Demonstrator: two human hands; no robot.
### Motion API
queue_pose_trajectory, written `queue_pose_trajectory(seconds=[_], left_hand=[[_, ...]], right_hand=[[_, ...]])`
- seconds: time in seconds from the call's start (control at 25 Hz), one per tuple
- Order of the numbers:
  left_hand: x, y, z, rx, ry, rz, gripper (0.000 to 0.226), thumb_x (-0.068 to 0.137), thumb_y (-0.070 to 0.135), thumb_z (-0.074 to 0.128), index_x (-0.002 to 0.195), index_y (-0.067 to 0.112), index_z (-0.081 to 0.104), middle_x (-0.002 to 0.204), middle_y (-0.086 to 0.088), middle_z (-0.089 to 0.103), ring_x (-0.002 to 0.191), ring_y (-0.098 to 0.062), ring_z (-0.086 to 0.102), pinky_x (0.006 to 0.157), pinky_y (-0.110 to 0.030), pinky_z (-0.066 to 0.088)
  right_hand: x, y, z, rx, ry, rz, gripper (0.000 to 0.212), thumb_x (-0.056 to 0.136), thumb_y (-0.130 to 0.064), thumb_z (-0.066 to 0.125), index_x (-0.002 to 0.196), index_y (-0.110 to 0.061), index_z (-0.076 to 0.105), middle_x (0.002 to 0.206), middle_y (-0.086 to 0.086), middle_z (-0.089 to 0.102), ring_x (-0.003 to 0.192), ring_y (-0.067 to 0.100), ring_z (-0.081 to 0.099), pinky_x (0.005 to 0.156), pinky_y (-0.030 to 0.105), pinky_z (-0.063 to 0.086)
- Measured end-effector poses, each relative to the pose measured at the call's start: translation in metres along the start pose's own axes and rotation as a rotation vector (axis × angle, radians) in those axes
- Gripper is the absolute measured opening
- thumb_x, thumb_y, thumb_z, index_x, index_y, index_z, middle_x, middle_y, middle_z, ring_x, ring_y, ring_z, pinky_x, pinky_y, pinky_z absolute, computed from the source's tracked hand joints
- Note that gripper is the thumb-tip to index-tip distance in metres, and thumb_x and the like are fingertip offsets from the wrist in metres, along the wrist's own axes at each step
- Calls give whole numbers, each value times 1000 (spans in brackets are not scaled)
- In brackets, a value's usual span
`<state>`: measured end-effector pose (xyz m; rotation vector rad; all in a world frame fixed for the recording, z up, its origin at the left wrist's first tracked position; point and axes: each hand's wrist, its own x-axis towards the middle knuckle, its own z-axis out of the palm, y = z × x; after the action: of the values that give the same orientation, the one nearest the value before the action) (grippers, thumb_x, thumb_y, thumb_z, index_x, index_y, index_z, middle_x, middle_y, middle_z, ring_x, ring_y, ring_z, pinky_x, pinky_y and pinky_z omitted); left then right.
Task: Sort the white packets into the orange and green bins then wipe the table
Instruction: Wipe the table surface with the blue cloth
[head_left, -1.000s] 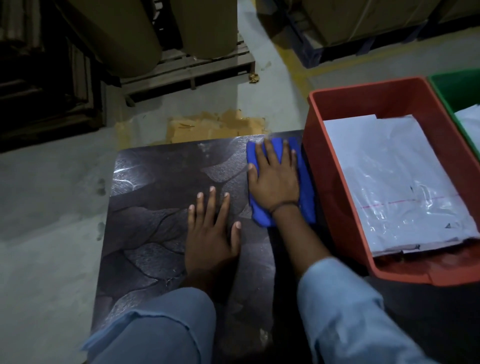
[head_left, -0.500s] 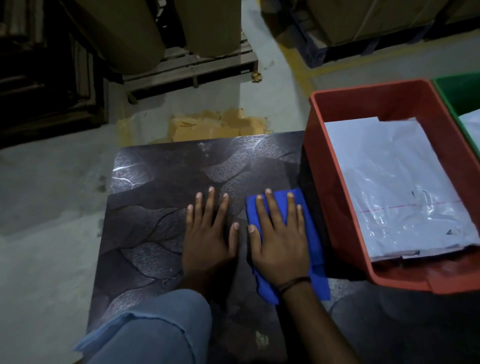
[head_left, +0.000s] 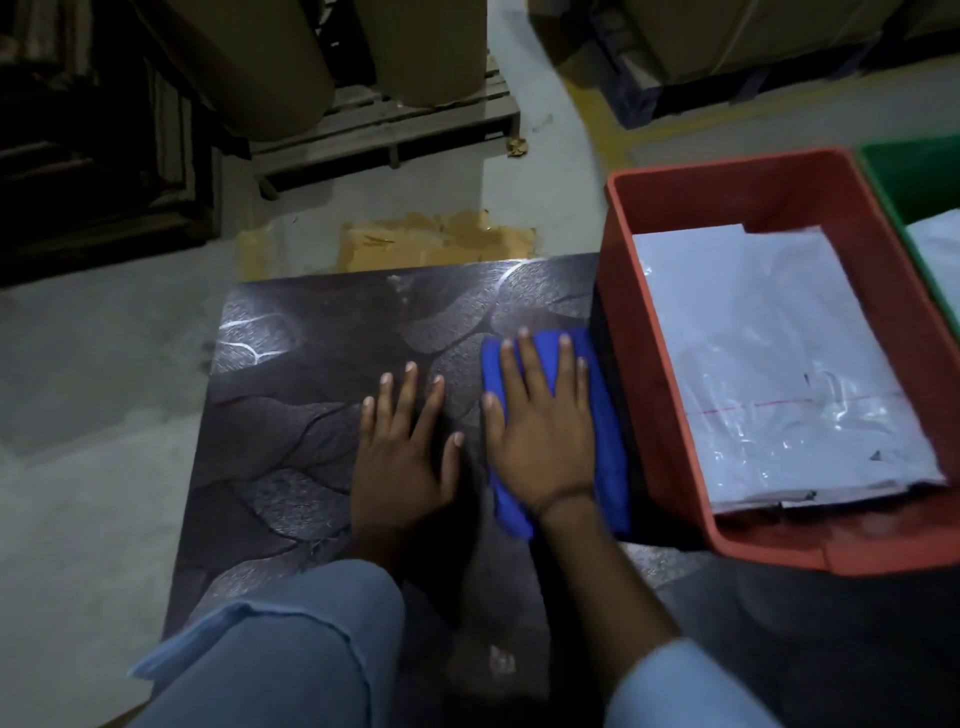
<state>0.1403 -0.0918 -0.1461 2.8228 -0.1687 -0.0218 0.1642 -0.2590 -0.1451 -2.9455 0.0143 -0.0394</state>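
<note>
While the right hand (head_left: 543, 431) lies flat with fingers spread on the blue cloth (head_left: 605, 441), the left hand (head_left: 402, 447) rests open on the dark table (head_left: 291, 415) just beside it. White packets (head_left: 779, 374) already lie in the orange bin (head_left: 649, 395) and the green bin (head_left: 914, 176). Wiping looks like the step now. Next, I think, push the cloth over the bare left part.

Left hand (head_left: 402, 457) flat on table (head_left: 291, 415); right hand (head_left: 545, 431) on cloth (head_left: 605, 441) beside bin (head_left: 654, 415) holding packets (head_left: 779, 364)

A warehouse: wooden pallet (head_left: 384, 130), large cardboard rolls (head_left: 260, 62), concrete floor (head_left: 93, 415).
</note>
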Motion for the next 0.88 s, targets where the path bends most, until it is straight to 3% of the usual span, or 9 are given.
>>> queue_pose_trajectory(seconds=[0.12,0.44,0.56,0.76,0.88], left_hand=[[0,0,0,5,7,-1,68,95,46,40,157,19,39,169,-10,21,157,-36,18,125,-56,19],[1,-3,5,41,-10,-4,68,96,48,39,160,24,33,171,-6,17,158,-33,13,126,-53,16],[0,-5,5,22,-12,0,68,96,46,43,159,23,35,171,-8,18,158,-35,15,126,-54,17],[-4,0,2,20,40,2,65,97,42,49,157,19,40,168,-11,23,156,-37,20,125,-54,19],[-10,-1,6,10,43,14,65,98,43,49,157,19,39,168,-11,24,157,-35,19,126,-53,17]], right_hand=[[-61,3,7,19,18,-64,64,101,-48,33,159,-21,26,168,1,15,155,39,4,124,55,13],[108,8,0,30,-87,55,64,103,-49,26,160,-20,19,168,4,16,154,41,3,124,57,5],[61,8,2,1,-30,-33,64,102,-49,27,159,-20,23,167,4,19,153,42,7,124,56,9],[-93,16,3,13,36,-171,64,101,-47,37,159,-21,25,168,1,18,155,37,8,123,56,15],[-121,18,2,-23,29,-174,63,100,-47,38,157,-22,29,167,1,22,155,34,12,123,55,17]])
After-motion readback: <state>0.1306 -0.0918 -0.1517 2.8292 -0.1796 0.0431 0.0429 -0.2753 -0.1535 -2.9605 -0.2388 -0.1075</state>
